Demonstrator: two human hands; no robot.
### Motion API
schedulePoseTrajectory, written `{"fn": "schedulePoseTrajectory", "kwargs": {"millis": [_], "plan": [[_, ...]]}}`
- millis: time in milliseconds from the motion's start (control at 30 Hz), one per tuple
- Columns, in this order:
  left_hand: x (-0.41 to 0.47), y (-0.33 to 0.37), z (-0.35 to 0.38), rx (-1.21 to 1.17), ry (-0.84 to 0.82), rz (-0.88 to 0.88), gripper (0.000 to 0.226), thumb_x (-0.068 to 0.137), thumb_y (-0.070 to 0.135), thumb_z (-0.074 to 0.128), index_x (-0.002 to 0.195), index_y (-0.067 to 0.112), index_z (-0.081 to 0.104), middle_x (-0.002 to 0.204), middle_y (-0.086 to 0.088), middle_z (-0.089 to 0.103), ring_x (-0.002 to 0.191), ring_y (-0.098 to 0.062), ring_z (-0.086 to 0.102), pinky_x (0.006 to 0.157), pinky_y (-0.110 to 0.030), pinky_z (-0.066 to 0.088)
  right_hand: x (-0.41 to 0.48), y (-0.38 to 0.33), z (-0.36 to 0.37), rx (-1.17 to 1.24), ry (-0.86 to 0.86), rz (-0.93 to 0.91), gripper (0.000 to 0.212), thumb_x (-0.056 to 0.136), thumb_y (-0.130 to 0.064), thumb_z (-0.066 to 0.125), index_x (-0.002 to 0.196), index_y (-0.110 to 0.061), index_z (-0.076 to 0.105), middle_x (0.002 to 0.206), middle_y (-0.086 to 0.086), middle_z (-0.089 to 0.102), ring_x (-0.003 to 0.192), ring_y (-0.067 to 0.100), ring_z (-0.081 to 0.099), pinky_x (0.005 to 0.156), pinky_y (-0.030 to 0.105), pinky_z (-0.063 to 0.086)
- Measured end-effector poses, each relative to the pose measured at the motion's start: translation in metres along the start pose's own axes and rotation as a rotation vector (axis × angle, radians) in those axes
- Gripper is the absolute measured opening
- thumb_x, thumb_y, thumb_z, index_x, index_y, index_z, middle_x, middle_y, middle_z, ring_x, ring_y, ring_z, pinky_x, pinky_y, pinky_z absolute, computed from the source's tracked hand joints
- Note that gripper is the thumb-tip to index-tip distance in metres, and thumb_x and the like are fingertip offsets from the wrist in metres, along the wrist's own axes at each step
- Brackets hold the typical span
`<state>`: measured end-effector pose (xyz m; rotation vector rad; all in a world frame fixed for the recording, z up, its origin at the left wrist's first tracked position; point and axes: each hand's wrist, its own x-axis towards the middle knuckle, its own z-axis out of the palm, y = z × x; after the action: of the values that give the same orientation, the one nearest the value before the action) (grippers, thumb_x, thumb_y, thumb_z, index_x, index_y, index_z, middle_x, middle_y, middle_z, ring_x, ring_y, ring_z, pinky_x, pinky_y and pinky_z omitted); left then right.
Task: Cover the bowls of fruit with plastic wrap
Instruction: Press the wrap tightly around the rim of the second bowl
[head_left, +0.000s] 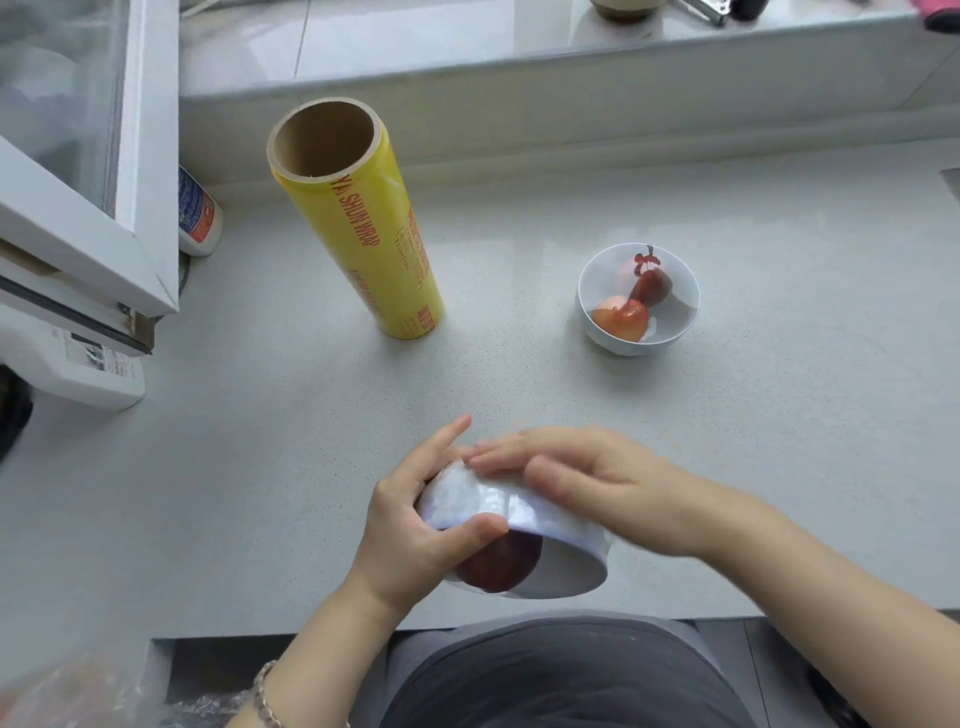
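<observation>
At 6 o'clock on the surface (779, 415), close to its near edge, I hold the near bowl (566, 530) tipped so that its mouth faces me; whether it touches the surface I cannot tell. Left grip (415, 525): fingers behind the bowl's left wall, thumb curled over the rim at the front, closed round the bowl. Right grip (587, 478): fingers nearly straight, laid flat across the upturned outer wall and clasping nothing; it is blurred. Plastic wrap (467, 499) lies crinkled over that outer wall. A dark red fruit (501, 566) shows inside the mouth, at its left part. At 1 o'clock from the near bowl, well apart, the far bowl (613, 340) stands upright with red-and-yellow fruit (621, 317) inside; whether film covers it I cannot tell. At 11 o'clock the yellow roll (363, 228) stands on end, its cardboard core open at the top. At 10 o'clock, beside a white frame, stands a small white bottle (197, 218).
</observation>
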<state>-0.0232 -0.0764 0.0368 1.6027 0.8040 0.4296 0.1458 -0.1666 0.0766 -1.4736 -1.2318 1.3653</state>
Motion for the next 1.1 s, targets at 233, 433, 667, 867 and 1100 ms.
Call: {"fn": "schedulePoseTrajectory", "kwargs": {"millis": [233,433,667,867,1100], "plan": [[0.003,-0.004,0.001,-0.112,0.095,-0.039,0.087,0.039,0.082,0.068,0.110,0.033,0.057,0.089,0.014,0.072,0.083,-0.002,0.065,0.076,-0.015,0.050,0.011,0.024,-0.006,-0.004,0.013,0.218,0.061,0.075,-0.072,0.035,0.111,-0.031,0.063,0.113,-0.020,0.063,0.108,-0.008,0.054,0.096,0.019,0.039],[0.016,0.000,0.005,-0.311,0.306,-0.148,0.094,0.033,0.087,0.064,0.105,0.027,0.059,0.073,0.018,0.071,0.072,0.002,0.066,0.064,-0.014,0.052,-0.003,0.036,-0.011,0.354,0.129,0.144,0.082,0.056,-0.052,0.078,0.126,-0.021,0.051,0.122,-0.006,0.063,0.113,0.006,0.058,0.092,0.018,0.047],[0.018,-0.001,0.004,-0.301,0.015,-0.246,0.058,0.067,0.063,0.062,0.105,0.020,0.067,0.103,0.002,0.072,0.096,-0.012,0.065,0.079,-0.022,0.052,-0.003,0.041,-0.009,0.369,0.373,0.156,0.041,0.058,-0.016,0.077,0.098,-0.021,0.066,0.085,-0.010,0.074,0.082,0.004,0.067,0.075,0.015,0.051],[0.025,0.000,0.004,-0.039,-0.234,-0.272,0.055,0.058,0.061,0.057,0.104,0.031,0.061,0.103,0.014,0.068,0.096,0.002,0.062,0.083,-0.012,0.046,-0.001,0.042,0.004,0.353,0.387,0.186,0.039,0.058,-0.015,0.083,0.093,-0.023,0.067,0.085,-0.007,0.074,0.080,0.003,0.067,0.072,0.013,0.050],[0.018,-0.010,0.008,-0.018,-0.033,-0.213,0.049,0.053,0.058,0.066,0.088,0.025,0.069,0.084,0.008,0.071,0.081,-0.008,0.065,0.075,-0.022,0.049,-0.001,0.030,0.003,0.267,0.334,0.262,0.037,0.059,-0.034,0.074,0.094,-0.024,0.067,0.093,-0.003,0.073,0.083,0.004,0.068,0.074,0.011,0.050]]}}
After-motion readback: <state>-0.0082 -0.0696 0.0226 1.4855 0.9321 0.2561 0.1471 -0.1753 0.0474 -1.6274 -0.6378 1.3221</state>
